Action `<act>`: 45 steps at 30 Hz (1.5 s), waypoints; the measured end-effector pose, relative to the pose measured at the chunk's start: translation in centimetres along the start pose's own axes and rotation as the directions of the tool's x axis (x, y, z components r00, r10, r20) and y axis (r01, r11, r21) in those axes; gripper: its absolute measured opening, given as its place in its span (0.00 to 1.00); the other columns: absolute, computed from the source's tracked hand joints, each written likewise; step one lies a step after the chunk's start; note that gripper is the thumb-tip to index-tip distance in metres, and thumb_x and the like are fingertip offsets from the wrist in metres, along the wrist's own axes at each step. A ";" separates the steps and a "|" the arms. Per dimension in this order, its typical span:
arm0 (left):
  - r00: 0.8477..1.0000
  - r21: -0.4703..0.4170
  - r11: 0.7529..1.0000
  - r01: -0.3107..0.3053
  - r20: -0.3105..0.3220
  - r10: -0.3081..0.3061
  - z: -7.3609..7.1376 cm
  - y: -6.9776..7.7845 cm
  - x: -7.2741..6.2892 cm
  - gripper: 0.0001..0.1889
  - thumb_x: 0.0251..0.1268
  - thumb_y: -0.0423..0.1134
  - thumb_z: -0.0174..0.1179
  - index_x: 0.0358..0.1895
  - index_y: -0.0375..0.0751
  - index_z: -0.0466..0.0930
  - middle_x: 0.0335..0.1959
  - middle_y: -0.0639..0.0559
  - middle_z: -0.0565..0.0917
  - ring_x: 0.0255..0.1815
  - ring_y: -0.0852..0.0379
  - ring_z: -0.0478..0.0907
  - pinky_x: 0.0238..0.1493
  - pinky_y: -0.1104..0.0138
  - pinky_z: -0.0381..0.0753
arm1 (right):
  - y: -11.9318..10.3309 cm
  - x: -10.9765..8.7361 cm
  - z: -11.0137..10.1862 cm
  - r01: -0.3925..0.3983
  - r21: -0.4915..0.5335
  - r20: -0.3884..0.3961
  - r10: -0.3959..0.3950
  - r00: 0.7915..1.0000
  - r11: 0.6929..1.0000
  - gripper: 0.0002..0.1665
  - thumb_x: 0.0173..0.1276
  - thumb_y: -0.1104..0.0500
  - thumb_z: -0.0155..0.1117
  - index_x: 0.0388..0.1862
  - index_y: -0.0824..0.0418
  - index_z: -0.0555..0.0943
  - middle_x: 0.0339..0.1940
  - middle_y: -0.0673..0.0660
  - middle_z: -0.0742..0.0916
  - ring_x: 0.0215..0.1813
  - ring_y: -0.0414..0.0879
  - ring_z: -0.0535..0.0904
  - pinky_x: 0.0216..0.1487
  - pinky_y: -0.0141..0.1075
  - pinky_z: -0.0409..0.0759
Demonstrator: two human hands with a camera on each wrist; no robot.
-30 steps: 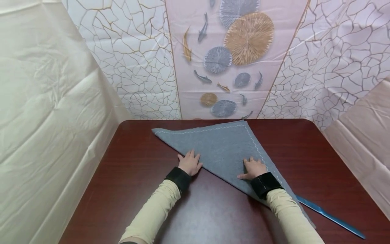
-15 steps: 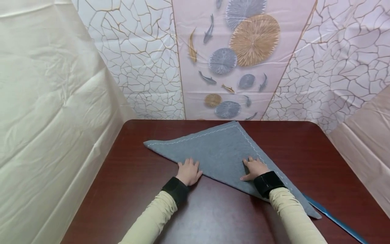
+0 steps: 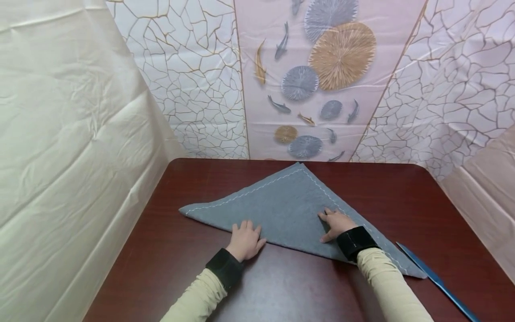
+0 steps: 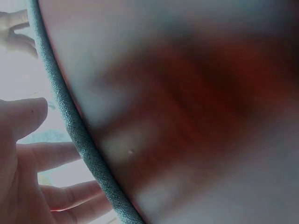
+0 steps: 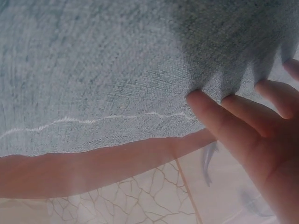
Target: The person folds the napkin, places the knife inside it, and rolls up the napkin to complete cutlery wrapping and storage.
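Observation:
A grey cloth (image 3: 277, 201), folded into a triangle with white stitching along two sides, lies flat on the table. My left hand (image 3: 244, 241) rests on its near folded edge, fingers spread and reaching onto the fabric. In the left wrist view the folded edge (image 4: 70, 112) runs past the fingers of this hand (image 4: 23, 163). Farther right, my right hand (image 3: 337, 225) touches the cloth inside the stitched border, its fingers spread. The right wrist view has the fingertips (image 5: 195, 93) down on the fabric, close to the white stitch line.
A long, narrow blue tool (image 3: 436, 279) with a pointed end lies beside the cloth's right corner. The dark red wooden table (image 3: 193, 179) has rounded back corners. Behind it hangs a patterned cloth (image 3: 299, 120), with a cream sheet (image 3: 80, 156) at the left.
The cloth has turned under my hands: its left corner has come nearer, its top corner has shifted left and its right corner has swung away from me. The left hand has moved slightly nearer with it.

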State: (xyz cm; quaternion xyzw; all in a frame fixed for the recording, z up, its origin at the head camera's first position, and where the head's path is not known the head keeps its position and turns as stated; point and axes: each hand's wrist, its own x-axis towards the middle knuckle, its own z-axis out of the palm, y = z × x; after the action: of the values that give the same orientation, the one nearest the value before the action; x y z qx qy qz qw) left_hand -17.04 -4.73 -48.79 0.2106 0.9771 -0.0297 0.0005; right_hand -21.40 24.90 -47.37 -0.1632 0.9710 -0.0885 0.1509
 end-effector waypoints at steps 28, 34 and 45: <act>0.984 -0.318 0.945 -0.082 0.124 0.127 -2.4 -4.1 -3.6 0.17 0.61 0.46 0.56 0.46 0.36 0.79 0.38 0.41 0.74 0.39 0.47 0.75 0.39 0.56 0.75 | -1.5 -4.9 2.3 0.070 -0.021 -0.242 -0.073 0.968 0.997 0.39 0.41 0.49 0.76 0.47 0.72 0.77 0.49 0.71 0.77 0.53 0.65 0.70 0.51 0.52 0.68; 0.977 -0.442 0.895 -0.063 0.154 0.145 -2.0 -5.9 -4.3 0.16 0.62 0.42 0.56 0.45 0.32 0.78 0.38 0.42 0.73 0.39 0.47 0.75 0.42 0.56 0.73 | -0.2 -8.6 2.7 -0.088 -0.071 -0.325 0.060 0.944 0.994 0.25 0.41 0.49 0.76 0.29 0.65 0.77 0.26 0.57 0.73 0.28 0.49 0.71 0.29 0.42 0.71; 0.967 -0.484 0.866 -0.128 0.133 0.217 -1.8 -6.7 -4.2 0.08 0.60 0.40 0.57 0.29 0.40 0.76 0.24 0.53 0.73 0.26 0.57 0.71 0.29 0.64 0.71 | 2.0 -11.4 3.2 -0.283 0.078 -0.168 0.293 0.941 0.956 0.31 0.48 0.34 0.65 0.21 0.60 0.70 0.16 0.53 0.70 0.19 0.45 0.64 0.22 0.38 0.59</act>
State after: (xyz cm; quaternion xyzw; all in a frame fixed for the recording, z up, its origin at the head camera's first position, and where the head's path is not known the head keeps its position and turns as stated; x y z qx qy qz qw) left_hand -15.94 -12.45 -46.55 0.2873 0.9277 0.1898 0.1441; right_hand -10.67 30.32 -47.79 -0.0069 0.9913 -0.1050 0.0791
